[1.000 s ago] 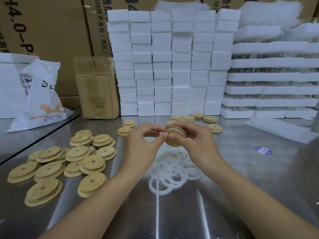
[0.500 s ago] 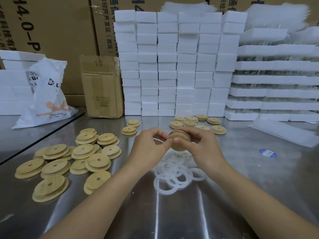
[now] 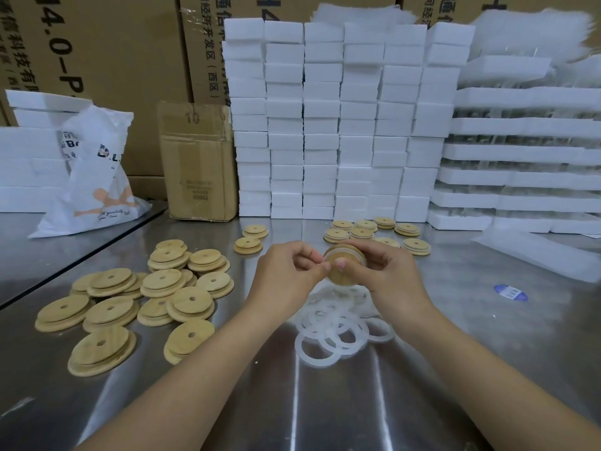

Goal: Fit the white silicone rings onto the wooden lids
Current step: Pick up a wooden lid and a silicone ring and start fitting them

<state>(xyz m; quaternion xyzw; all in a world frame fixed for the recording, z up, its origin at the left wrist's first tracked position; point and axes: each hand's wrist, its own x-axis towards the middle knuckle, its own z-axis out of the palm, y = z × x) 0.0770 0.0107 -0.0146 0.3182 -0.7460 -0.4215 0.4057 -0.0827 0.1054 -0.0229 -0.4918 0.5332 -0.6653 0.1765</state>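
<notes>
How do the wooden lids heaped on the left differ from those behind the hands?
The left heap holds more lids, overlapping in a jumble; the far group holds fewer, lying side by side. The far group seems to show pale edge bands; the left heap shows none. Both: round wooden lids with centre holes.

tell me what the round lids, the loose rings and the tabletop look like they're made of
Lids: wood, possibly bamboo, matte and unvarnished-looking; pale tan with faint grain. The held lid looks the same.
Rings: soft silicone or rubber by their look; milky, translucent, lying overlapped.
Tabletop: likely stainless steel; grey, brushed, with streaky reflections.
</notes>
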